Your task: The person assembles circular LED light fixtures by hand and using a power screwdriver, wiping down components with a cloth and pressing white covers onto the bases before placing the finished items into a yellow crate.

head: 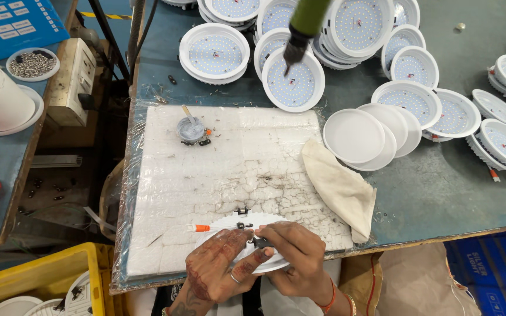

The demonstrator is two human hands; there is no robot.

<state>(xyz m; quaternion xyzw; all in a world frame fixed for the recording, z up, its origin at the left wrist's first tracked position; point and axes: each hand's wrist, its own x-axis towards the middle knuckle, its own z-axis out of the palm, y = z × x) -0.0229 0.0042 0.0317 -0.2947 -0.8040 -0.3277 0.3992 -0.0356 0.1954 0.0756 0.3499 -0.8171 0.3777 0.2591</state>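
Observation:
A round white lamp housing (229, 223) lies at the near edge of the white foam pad (229, 158). An orange-tipped wire (201, 228) sticks out of it to the left. My left hand (221, 266) grips the housing's front rim, thumb on top. My right hand (297, 254) holds its right side and pinches a small black clip (260, 241) on the rim. Another black clip (242, 211) sits on the far rim.
A small pot with a brush (191, 129) stands on the pad's far left. A beige cloth (341, 187) lies to the right. Several round LED lamp panels (293, 85) and white covers (354, 136) fill the far table. A green hanging screwdriver (301, 32) dangles above. A yellow crate (42, 281) is bottom left.

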